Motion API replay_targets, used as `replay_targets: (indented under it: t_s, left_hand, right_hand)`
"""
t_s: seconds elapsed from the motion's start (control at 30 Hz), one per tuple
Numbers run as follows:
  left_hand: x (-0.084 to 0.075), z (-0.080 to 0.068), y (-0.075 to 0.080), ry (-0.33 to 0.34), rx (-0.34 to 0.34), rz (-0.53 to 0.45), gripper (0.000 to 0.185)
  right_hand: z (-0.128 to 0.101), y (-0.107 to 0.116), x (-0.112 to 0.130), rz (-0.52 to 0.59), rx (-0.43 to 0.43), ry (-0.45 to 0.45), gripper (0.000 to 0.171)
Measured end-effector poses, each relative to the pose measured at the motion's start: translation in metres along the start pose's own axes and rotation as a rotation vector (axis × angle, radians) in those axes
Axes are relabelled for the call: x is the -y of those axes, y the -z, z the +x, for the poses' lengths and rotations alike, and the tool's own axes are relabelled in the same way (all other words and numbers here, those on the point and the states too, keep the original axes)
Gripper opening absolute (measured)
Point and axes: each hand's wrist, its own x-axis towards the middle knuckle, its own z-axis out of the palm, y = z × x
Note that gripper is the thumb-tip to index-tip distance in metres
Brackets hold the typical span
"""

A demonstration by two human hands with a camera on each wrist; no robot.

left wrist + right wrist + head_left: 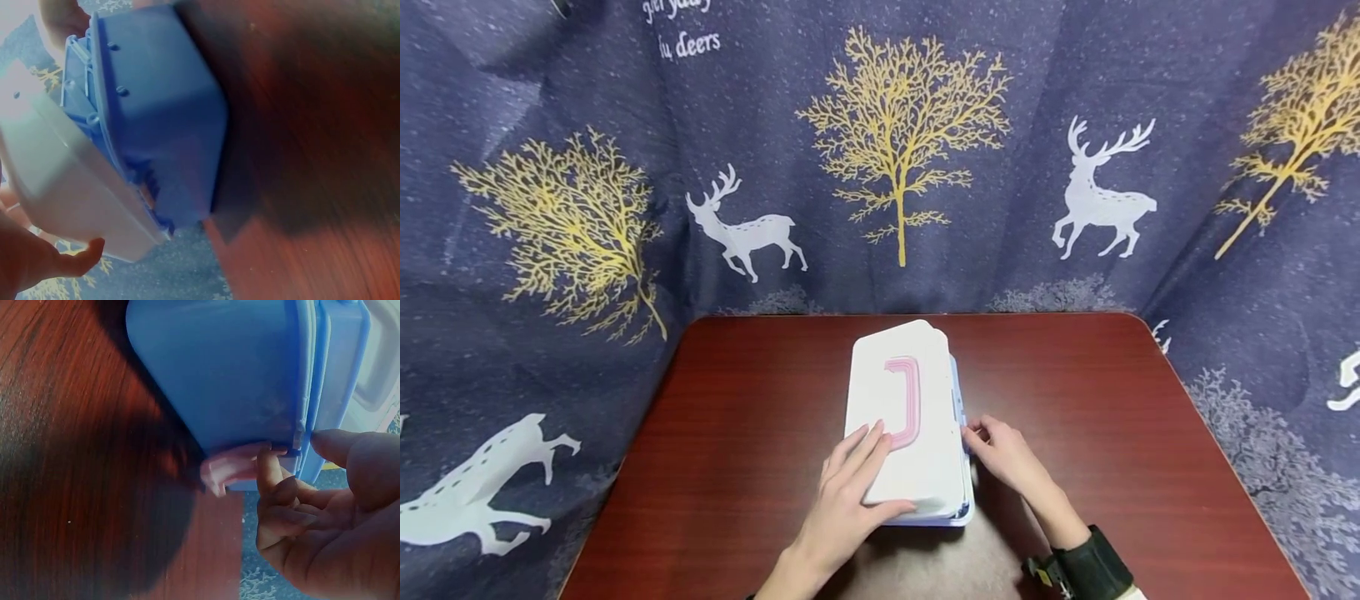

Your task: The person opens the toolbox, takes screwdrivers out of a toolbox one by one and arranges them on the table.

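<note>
Fingers (859, 454) of the left hand (850, 492) lie flat and straight on the white lid of the storage box (917, 392); right hand (1003, 454) fingertips pinch its pink side latch (228, 469). Box sits mid-table (1112, 417). Deer-print curtain (1075, 125) hangs behind.

Right hand (325, 506) fingertips touch the blue box's (225, 369) pink latch (228, 469) (above the red-brown table (69, 487))

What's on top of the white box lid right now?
A pink handle lies flat on the lid, and the left hand rests on its near end. What's inside the box is hidden by the lid.
</note>
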Motion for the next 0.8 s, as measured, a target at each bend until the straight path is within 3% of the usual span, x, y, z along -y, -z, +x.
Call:
replay_targets:
  t_s: [0.13, 0.3, 0.53, 0.8]
  left_hand:
    - [0.003, -0.002, -0.002, -0.056, -0.063, 0.029, 0.084]
    - [0.006, -0.004, -0.006, -0.108, -0.165, -0.048, 0.079]
    - [0.009, -0.004, -0.007, -0.112, -0.227, -0.170, 0.076]
    - [0.016, -0.005, -0.010, -0.113, -0.290, -0.235, 0.073]
  right_hand:
    - [0.001, -0.001, -0.003, 0.038, 0.036, 0.014, 0.023]
    - [0.001, -0.003, -0.009, 0.043, 0.064, 0.000, 0.025]
    - [0.003, -0.005, -0.010, 0.102, 0.046, 0.007, 0.019]
    - [0.003, -0.005, -0.011, 0.140, 0.067, -0.007, 0.017]
